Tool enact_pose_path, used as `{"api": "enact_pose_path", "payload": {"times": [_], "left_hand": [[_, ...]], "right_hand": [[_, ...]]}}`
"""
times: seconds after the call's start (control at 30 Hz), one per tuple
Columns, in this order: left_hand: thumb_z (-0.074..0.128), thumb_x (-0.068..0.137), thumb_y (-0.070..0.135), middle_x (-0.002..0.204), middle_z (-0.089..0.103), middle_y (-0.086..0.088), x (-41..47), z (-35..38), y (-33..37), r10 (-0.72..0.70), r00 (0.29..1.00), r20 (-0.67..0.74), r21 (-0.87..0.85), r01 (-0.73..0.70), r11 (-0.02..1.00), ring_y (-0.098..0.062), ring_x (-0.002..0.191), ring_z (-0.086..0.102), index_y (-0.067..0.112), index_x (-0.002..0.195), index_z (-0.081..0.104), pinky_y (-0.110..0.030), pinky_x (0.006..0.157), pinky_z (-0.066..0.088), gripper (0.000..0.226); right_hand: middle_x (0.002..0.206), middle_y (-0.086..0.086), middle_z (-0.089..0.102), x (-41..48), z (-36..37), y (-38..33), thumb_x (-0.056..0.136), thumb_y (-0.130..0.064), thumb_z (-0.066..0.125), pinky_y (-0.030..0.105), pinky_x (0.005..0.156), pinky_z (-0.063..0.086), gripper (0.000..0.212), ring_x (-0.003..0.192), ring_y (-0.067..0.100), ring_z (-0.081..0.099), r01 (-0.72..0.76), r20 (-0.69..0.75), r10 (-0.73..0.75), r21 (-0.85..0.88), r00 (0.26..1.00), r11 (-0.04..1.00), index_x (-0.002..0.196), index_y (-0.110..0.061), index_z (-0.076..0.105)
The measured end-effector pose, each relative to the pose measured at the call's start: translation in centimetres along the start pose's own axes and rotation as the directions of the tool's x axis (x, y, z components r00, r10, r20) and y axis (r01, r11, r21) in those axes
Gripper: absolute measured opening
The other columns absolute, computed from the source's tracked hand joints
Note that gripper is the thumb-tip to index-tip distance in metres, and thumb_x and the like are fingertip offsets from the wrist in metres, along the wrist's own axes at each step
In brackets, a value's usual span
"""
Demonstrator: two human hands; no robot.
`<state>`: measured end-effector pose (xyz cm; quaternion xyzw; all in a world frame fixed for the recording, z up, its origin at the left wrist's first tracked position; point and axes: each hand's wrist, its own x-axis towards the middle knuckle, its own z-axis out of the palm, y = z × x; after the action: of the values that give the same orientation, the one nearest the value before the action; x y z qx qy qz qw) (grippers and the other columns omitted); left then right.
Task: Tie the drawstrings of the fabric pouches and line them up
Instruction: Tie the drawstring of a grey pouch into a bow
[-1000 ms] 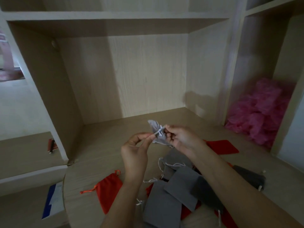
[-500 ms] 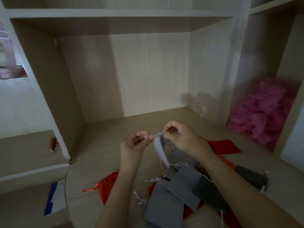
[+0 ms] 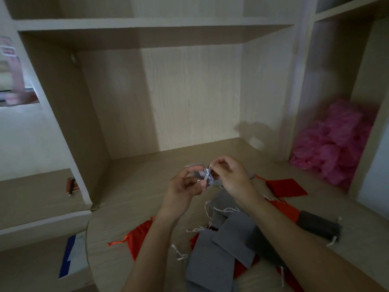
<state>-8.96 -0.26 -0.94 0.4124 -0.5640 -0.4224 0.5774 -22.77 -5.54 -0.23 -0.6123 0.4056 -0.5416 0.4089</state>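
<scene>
I hold a small light grey pouch [image 3: 201, 172] up above the wooden desk [image 3: 134, 186]. My left hand [image 3: 185, 186] pinches one white drawstring end near the pouch's neck. My right hand [image 3: 230, 175] pinches the other string end just above the knot. Most of the pouch is hidden behind my fingers. Below my arms lies a heap of grey pouches [image 3: 223, 249] with loose white strings. A red pouch [image 3: 140, 234] lies at the left, another red pouch [image 3: 286, 187] at the right, and a dark grey pouch [image 3: 320, 225] further right.
A cabinet side panel [image 3: 69, 114] stands at the left, the back wall behind the desk. Pink plastic bags [image 3: 341, 142] fill the right compartment. A small red item with a pen [image 3: 71, 185] lies on the lower left shelf. A blue and white paper [image 3: 73, 253] lies below.
The pouch, which hung down between my hands half a second ago, is now gathered up between them. My hands have drawn closer together around the strings.
</scene>
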Motion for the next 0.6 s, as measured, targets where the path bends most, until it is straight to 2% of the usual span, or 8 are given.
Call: {"api": "enact_pose_path", "payload": {"times": [0.07,0.17,0.23,0.27,0.37,0.47,0.53,0.6], "left_hand": [[0.057,0.088,0.000,0.072,0.065,-0.004,0.0,-0.6,0.5,0.039,0.998,0.054,0.153,-0.047,0.987,-0.006,0.063,0.061,0.013,0.106,0.063,-0.019,0.062,0.050,0.023],[0.049,0.095,0.011,0.085,0.065,-0.001,0.3,-2.4,1.3,0.116,0.992,0.053,0.417,-0.127,0.900,-0.003,0.068,0.062,0.012,0.112,0.062,-0.014,0.063,0.048,0.022],[0.057,0.092,0.018,0.103,0.062,0.005,0.7,-3.7,1.9,0.131,0.989,0.069,0.597,-0.146,0.789,-0.002,0.081,0.060,0.023,0.114,0.062,-0.010,0.069,0.046,0.024],[0.062,0.088,0.020,0.108,0.060,0.008,0.9,-4.2,2.1,0.075,0.991,0.109,0.630,-0.127,0.766,-0.002,0.085,0.060,0.027,0.113,0.061,-0.008,0.071,0.046,0.026],[0.071,0.081,0.014,0.091,0.069,0.008,0.8,-4.9,2.2,-0.116,0.969,0.217,0.519,-0.014,0.855,0.001,0.076,0.062,0.019,0.097,0.068,-0.010,0.068,0.047,0.017],[0.071,0.080,0.009,0.070,0.068,0.007,1.4,-6.1,1.4,-0.118,0.984,0.132,0.478,0.041,0.877,0.000,0.061,0.058,0.012,0.084,0.070,-0.011,0.056,0.042,0.005],[0.067,0.083,0.005,0.062,0.061,0.007,2.7,-7.7,0.4,-0.095,0.995,-0.020,0.476,0.093,0.874,0.004,0.049,0.051,0.014,0.078,0.067,-0.010,0.048,0.036,0.010],[0.064,0.086,0.004,0.058,0.057,0.004,4.4,-10.0,-0.6,-0.093,0.977,-0.193,0.478,0.177,0.861,0.005,0.042,0.047,0.012,0.077,0.067,-0.009,0.043,0.033,0.011]], "right_hand": [[0.080,0.002,0.064,0.0,-0.1,0.1,0.092,-0.010,0.056,0.017,0.064,0.049,0.005,0.073,0.011,0.061,0.076,0.043,-0.072,-0.105,0.996,0.992,0.087,-0.009,0.059],[0.074,-0.003,0.063,0.0,-0.3,0.1,0.091,-0.007,0.057,0.012,0.058,0.043,0.007,0.063,0.000,0.057,0.132,0.154,-0.109,-0.149,0.982,0.980,0.085,-0.011,0.058],[0.070,-0.005,0.062,0.0,-0.1,0.2,0.090,-0.004,0.057,0.012,0.059,0.041,0.009,0.060,-0.003,0.055,0.161,0.225,-0.125,-0.152,0.966,0.975,0.085,-0.011,0.058],[0.071,-0.004,0.063,0.1,0.0,0.3,0.090,-0.003,0.057,0.013,0.060,0.041,0.009,0.061,-0.002,0.055,0.163,0.244,-0.126,-0.139,0.962,0.977,0.085,-0.010,0.059],[0.078,0.002,0.067,0.0,0.4,0.3,0.089,-0.005,0.059,0.016,0.066,0.045,0.007,0.069,0.003,0.060,0.138,0.250,-0.114,-0.081,0.962,0.987,0.085,-0.011,0.061],[0.087,0.004,0.069,0.0,0.1,0.4,0.092,-0.011,0.057,0.018,0.070,0.051,0.008,0.078,0.007,0.065,0.074,0.310,-0.047,-0.076,0.949,0.994,0.095,-0.008,0.064],[0.096,0.002,0.069,0.2,-0.4,0.8,0.095,-0.016,0.053,0.017,0.076,0.050,0.015,0.086,0.008,0.064,0.096,0.346,-0.013,-0.226,0.938,0.969,0.103,-0.011,0.064],[0.108,-0.004,0.065,0.6,-1.0,1.5,0.095,-0.012,0.051,0.004,0.074,0.040,0.021,0.094,0.004,0.059,0.171,0.375,0.029,-0.487,0.927,0.856,0.111,-0.013,0.064]]}}
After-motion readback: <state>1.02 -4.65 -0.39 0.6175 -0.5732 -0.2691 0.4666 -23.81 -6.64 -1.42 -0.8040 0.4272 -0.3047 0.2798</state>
